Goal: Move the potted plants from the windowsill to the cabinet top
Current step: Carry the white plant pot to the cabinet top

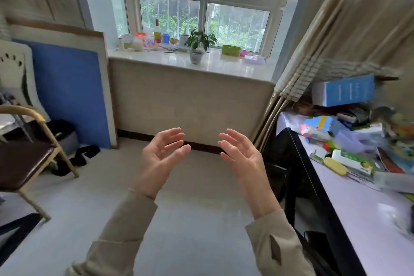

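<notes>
A small potted plant [197, 49] with dark green leaves stands in a pale pot near the front edge of the white windowsill [224, 67], about at its middle. My left hand [162, 157] and my right hand [240, 154] are raised in front of me, palms facing each other, fingers spread, holding nothing. Both hands are well short of the sill, over the floor. No cabinet top can be clearly picked out.
Bottles, jars and a blue cup [166, 38] crowd the sill's back left; a green box [231, 49] and packets lie to the right. A cluttered desk [358, 208] stands on the right, a folding chair [29, 154] on the left, and a curtain [336, 29] hangs at right.
</notes>
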